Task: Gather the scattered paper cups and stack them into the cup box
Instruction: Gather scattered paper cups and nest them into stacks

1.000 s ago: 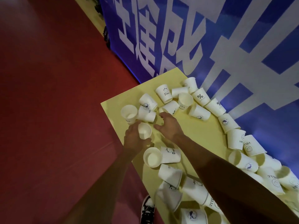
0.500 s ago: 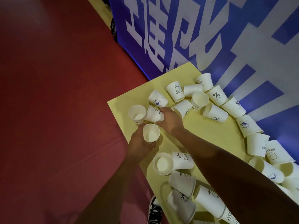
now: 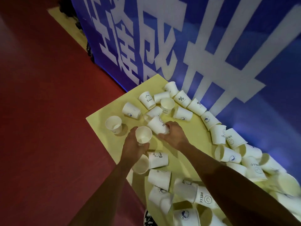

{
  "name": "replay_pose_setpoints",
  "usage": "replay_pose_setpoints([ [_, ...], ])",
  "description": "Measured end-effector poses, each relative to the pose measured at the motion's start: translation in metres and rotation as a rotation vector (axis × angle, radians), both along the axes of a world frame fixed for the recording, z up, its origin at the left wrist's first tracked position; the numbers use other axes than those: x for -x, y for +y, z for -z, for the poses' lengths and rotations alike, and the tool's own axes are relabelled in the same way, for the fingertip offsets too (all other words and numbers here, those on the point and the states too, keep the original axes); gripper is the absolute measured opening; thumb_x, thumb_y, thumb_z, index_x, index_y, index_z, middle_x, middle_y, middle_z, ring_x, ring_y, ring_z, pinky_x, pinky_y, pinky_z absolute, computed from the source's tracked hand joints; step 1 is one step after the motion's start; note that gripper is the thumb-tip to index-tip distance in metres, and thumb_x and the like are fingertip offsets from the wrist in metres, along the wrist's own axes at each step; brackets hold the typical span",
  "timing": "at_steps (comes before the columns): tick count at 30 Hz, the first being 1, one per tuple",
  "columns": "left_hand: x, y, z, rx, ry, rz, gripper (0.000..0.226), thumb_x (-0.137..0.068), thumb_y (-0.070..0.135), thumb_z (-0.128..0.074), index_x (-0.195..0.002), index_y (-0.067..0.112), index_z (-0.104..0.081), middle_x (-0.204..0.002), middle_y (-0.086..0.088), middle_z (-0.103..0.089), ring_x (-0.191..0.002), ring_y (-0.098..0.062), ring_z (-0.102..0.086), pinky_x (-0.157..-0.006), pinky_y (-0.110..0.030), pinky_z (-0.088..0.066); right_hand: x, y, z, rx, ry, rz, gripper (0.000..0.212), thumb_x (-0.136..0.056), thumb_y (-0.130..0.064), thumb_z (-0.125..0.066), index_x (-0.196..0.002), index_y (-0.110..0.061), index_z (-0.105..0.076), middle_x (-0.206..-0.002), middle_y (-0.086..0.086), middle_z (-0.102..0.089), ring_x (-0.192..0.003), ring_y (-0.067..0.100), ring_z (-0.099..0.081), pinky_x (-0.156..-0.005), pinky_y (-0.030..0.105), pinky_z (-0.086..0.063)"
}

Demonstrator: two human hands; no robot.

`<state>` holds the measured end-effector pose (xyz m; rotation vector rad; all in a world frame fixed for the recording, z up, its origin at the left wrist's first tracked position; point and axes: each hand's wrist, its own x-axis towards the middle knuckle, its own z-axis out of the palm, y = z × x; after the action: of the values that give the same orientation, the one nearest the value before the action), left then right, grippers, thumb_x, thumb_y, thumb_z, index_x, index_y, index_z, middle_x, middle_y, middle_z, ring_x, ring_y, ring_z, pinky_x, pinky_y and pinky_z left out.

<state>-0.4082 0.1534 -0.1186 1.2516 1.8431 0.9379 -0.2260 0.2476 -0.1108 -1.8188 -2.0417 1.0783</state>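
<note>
Two paper cups held just apart, not yet nested: a crushed wall or a toppled neighbour is to be feared.

The white paper cup printed "HELLO" (image 3: 157, 126) is held tilted, its mouth end wrapped by the curled fingers (image 3: 171, 124) and thumb of the right hand (image 3: 173, 136). Just to its left, the plain white paper cup (image 3: 143, 134) is gripped low down by the left hand (image 3: 132, 149), mouth upward. If the cups are squeezed hard or pushed together askew, a thin rim may well buckle or jam. The upright white cup (image 3: 113, 124) near the left edge of the yellow table (image 3: 114, 110) could be swept onto the red floor (image 3: 40, 111) by a careless elbow. No cup box can be made out.
</note>
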Motion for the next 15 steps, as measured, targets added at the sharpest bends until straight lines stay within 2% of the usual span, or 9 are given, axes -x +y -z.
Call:
replay_pose_setpoints([
  [6, -0.087, 0.009, -0.031, -0.006, 0.018, 0.171, 0.08, -0.069, 0.03, -0.082, -0.137, 0.023, -0.042, -0.126, 0.002, -0.056, -0.114, -0.019, -0.053, -0.094, -0.04, -0.05, -0.119, -0.042, -0.042, -0.015, 0.059, 0.263, 0.067, -0.081, -0.039, -0.079, -0.137, -0.014, -0.051, -0.125, 0.004, -0.062, -0.109, 0.023, -0.06, -0.091, 0.035, -0.05],
  [9, -0.144, 0.003, -0.043, -0.002, 0.043, 0.261, 0.086, -0.07, 0.029, -0.083, -0.143, 0.02, -0.038, -0.132, -0.001, -0.052, -0.121, -0.02, -0.049, -0.099, -0.031, -0.041, -0.18, -0.074, -0.059, 0.005, 0.147, 0.432, 0.074, -0.081, -0.035, -0.08, -0.143, -0.019, -0.043, -0.125, 0.004, -0.06, -0.105, 0.021, -0.059, -0.09, 0.033, -0.049],
  [12, -0.208, -0.013, -0.06, -0.006, 0.035, 0.392, 0.082, -0.071, 0.026, -0.083, -0.14, 0.02, -0.04, -0.126, 0.006, -0.052, -0.116, -0.014, -0.049, -0.093, -0.024, -0.037, -0.245, -0.119, -0.069, 0.006, 0.196, 0.519, 0.086, -0.081, -0.028, -0.08, -0.152, -0.028, -0.031, -0.121, 0.0, -0.055, -0.105, 0.017, -0.054, -0.088, 0.027, -0.041],
  [15, -0.265, -0.035, -0.074, -0.01, 0.006, 0.534, 0.072, -0.069, 0.024, -0.084, -0.131, 0.025, -0.046, -0.118, 0.012, -0.056, -0.11, -0.011, -0.053, -0.089, -0.025, -0.041, -0.3, -0.168, -0.077, 0.015, 0.215, 0.619, 0.093, -0.078, -0.025, -0.082, -0.154, -0.03, -0.029, -0.122, 0.002, -0.055, -0.105, 0.02, -0.058, -0.087, 0.03, -0.047],
])
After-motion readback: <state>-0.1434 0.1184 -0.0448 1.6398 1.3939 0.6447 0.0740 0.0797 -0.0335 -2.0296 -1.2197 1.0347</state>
